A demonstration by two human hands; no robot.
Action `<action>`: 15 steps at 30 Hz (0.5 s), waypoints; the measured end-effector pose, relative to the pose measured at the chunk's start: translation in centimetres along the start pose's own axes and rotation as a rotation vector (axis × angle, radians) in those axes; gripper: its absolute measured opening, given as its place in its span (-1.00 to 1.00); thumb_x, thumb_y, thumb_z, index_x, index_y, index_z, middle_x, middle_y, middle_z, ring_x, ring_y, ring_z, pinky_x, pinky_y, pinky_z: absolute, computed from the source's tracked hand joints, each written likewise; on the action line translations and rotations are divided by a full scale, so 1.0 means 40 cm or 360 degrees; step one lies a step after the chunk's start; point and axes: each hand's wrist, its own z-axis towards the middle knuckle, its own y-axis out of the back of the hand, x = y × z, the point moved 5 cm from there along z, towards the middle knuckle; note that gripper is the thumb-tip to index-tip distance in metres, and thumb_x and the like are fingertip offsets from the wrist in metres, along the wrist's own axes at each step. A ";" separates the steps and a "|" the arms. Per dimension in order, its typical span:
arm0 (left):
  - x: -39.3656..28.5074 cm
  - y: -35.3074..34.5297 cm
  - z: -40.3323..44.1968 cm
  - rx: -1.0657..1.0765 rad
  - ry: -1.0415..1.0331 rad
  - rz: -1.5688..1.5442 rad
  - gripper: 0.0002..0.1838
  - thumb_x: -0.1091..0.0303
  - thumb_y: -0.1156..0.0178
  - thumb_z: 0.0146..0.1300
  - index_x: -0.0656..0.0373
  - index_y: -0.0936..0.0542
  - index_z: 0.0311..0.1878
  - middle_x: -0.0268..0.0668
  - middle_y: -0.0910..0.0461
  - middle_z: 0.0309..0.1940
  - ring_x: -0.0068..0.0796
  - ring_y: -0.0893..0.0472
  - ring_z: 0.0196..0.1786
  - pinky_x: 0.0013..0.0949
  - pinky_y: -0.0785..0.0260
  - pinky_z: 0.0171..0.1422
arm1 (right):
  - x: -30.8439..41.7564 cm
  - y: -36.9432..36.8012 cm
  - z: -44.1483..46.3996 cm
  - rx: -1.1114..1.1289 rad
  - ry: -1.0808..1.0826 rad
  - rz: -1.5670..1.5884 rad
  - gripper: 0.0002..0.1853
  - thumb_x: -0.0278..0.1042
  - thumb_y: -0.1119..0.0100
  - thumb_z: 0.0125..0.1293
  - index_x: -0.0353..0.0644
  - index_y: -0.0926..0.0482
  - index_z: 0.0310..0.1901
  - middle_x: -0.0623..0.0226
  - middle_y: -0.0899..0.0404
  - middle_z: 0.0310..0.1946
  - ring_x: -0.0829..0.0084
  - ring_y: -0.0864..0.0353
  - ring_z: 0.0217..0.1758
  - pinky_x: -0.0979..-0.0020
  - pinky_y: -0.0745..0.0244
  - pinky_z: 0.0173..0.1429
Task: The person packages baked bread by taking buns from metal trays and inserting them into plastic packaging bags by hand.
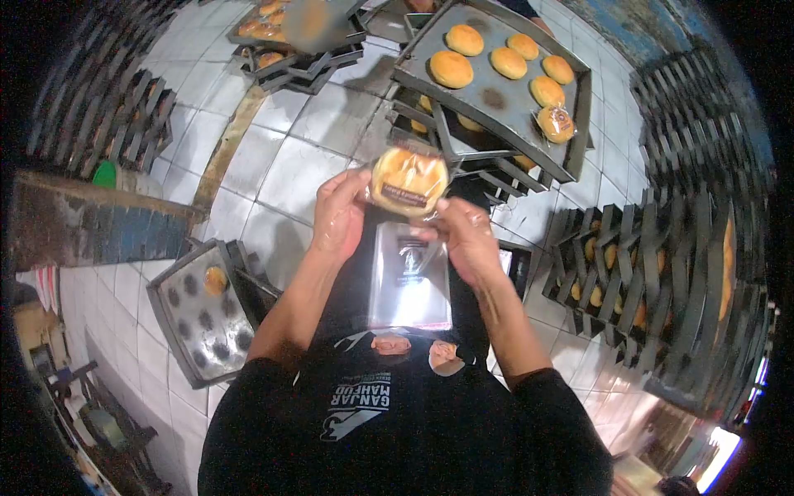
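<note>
A round golden bun in a clear printed plastic wrapper (410,179) is held up between both hands. My left hand (339,217) pinches the wrapper at its left side. At the lower right of the bun, my right hand (465,236) has its fingers closed on the wrapper's edge. Below them, a stack of clear plastic bags (409,285) lies on my lap. Beyond the hands, a metal tray (494,97) bears several unwrapped buns, and one wrapped bun (556,124) lies near its right edge.
A dark tray (193,331) with one bun (215,281) stands at the left on white tiles. Stacked trays (653,277) with buns stand at the right. Another tray (248,35) holds buns at the upper left. A wooden board (107,231) juts in from the left.
</note>
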 end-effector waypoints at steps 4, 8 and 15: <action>-0.015 -0.146 0.028 0.0133 -0.0094 -0.0164 -0.58 0.31 -0.28 0.41 0.31 -0.54 0.25 -0.10 -0.60 0.20 -0.39 -0.62 0.17 -0.32 -0.39 0.37 | 0.238 0.091 0.035 -0.0442 0.1033 -0.1009 -0.73 -0.30 -0.22 0.52 -0.31 -0.63 -0.33 0.29 -0.72 -0.14 0.49 -0.69 -0.15 0.30 -0.67 -0.02; 0.001 -0.127 -0.050 0.0269 -0.0271 0.1138 -0.33 0.26 -0.34 0.36 0.25 -0.39 0.47 0.03 -0.41 0.44 -0.10 -0.52 0.38 -0.12 -0.34 0.48 | 0.342 0.120 0.013 -0.1053 0.1679 -0.2648 -0.60 -0.36 -0.40 0.33 -0.26 -0.57 0.16 -0.02 -0.52 0.31 0.06 -0.64 0.22 0.17 -0.62 0.15; 0.016 -0.044 -0.294 0.0730 -0.1145 0.2762 -0.59 0.37 -0.39 0.21 0.05 -0.73 0.16 0.06 -0.35 0.50 0.23 -0.25 0.57 0.11 -0.18 0.60 | 0.043 0.066 -0.145 0.0241 0.0998 -0.2325 -0.39 -0.13 -0.43 0.27 -0.18 -0.50 0.29 -0.05 -0.49 0.30 -0.04 -0.55 0.31 0.16 -0.48 0.40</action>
